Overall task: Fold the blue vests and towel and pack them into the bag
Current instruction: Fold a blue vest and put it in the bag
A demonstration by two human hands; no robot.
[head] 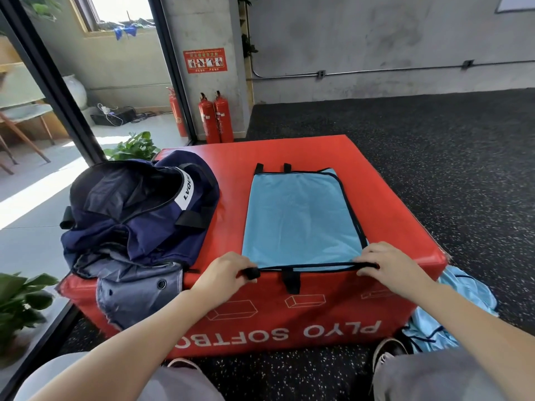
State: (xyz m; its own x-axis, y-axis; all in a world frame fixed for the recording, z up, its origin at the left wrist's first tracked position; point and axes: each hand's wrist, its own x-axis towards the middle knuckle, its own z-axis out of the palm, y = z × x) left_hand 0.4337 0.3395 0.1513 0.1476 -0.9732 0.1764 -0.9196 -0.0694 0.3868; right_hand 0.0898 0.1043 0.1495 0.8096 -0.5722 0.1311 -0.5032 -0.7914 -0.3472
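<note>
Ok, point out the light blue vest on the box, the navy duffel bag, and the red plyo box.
light blue vest (pixel 301 215): head view, middle of its flat panel.
navy duffel bag (pixel 139 204): head view, its open top.
red plyo box (pixel 388 198): head view, bare top right of the vest.

We see a dark speckled floor (pixel 434 146) meeting a grey concrete wall (pixel 376 39) with a conduit (pixel 390 71) running along it. Two red extinguishers (pixel 215 117) stand by a pillar (pixel 202 24) under a red sign (pixel 205 60). To the left, a glass door (pixel 43 96) lets in sunlight; leafy plants (pixel 133 146) sit near it.
</note>
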